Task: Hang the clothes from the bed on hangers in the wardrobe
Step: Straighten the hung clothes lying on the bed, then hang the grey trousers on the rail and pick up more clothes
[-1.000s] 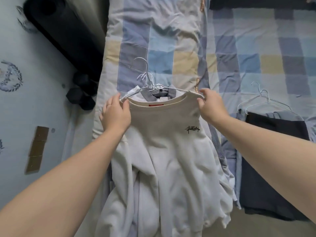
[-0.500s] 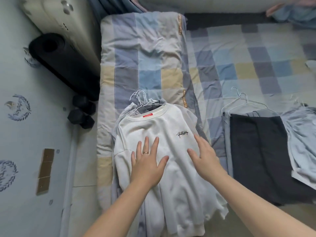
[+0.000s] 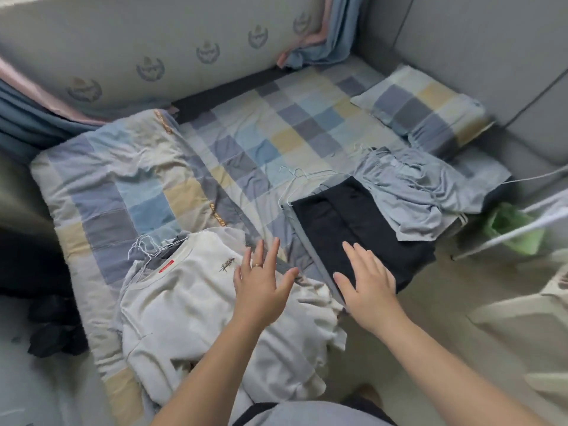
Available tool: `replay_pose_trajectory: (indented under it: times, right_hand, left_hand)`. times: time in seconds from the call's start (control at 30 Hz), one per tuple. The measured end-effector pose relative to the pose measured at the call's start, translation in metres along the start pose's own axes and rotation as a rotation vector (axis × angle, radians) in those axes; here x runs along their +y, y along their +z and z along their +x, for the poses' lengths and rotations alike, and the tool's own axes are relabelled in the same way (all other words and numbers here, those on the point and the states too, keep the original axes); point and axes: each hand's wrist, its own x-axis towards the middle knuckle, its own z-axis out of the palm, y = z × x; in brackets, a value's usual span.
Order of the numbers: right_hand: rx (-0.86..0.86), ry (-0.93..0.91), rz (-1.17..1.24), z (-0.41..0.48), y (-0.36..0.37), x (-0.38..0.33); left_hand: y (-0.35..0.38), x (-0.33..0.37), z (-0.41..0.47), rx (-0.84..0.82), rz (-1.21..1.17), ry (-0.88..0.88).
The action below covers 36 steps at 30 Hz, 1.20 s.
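The left hand (image 3: pixel 261 284) is hovering with its fingers (image 3: pixel 257 256) spread wide and holding nothing, over the right edge of the white sweatshirt (image 3: pixel 184 302). The sweatshirt is lying rumpled at the near left of the bed (image 3: pixel 276 133), partly on the folded quilt (image 3: pixel 123 179). Wire hangers (image 3: pixel 141 245) are poking out of its collar, so it is probably waiting there to be carried off. The right hand (image 3: pixel 368 281), equally wide and empty, is reaching over the near edge of the black garment (image 3: pixel 353 222), which is lying flat with a pale hanger (image 3: pixel 302 176) at its far end. I cannot tell whether the palm is touching the cloth. A pale blue garment (image 3: pixel 421 192) is lying bunched just right of it. The wardrobe is not showing.
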Motion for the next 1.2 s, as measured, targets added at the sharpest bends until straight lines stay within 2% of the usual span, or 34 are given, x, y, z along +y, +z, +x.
replay_pose_trajectory:
  times: [0.37,0.7,1.0,1.2]
  right_hand:
    - [0.272,0.278,0.060,-0.085,-0.116,0.230]
    - [0.493,0.683,0.089,-0.195,-0.188,0.414]
    - [0.720,1.142,0.240,-0.259,-0.210,0.498]
    - [0.904,1.450,0.238,-0.281,-0.248,0.526]
  left_hand:
    - [0.145,0.248,-0.017,-0.183,0.203,0.386]
    - [0.297,0.448,-0.062,-0.457,0.348,0.808]
    - [0.420,0.599,-0.091,-0.771,0.521,1.281]
    - [0.483,0.701,-0.125,-0.969,0.513,1.665]
